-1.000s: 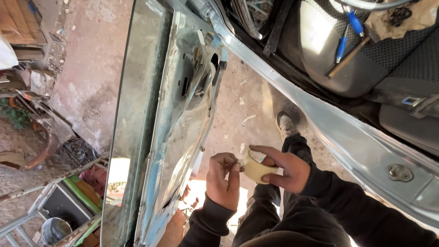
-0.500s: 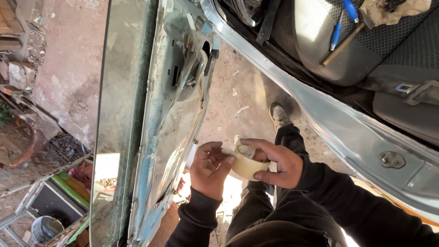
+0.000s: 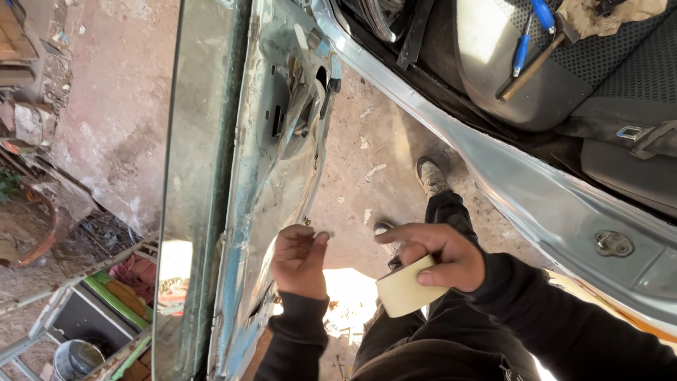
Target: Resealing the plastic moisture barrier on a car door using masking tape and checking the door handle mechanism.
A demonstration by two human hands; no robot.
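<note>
While the person crouches beside the opened, stripped, pale-blue metal car door, the right hand grips a cream-coloured roll of masking tape, thumb on the roll's outer band and fingers curled over its upper edge, so that the roll sits below the palm and near the dark-trousered knees. The left hand hovers just beside the door's inner edge, its fingers half curled with thumb and forefinger pinched close together; whether a tape end sits between them is too small to tell. The roll lies to the right of the left hand, apart from it, with its flat face turned roughly toward that hand and the door, and the right hand is the only one touching it. The door's long edge runs up and down the view, and its inner skin looks scraped and patchy, with a dark opening in its upper part.

Underfoot is dusty concrete ground strewn with pale scraps. To the right, the car's silver sill crosses diagonally; a wooden-handled hammer and a blue-handled tool rest on the grey seat above.
</note>
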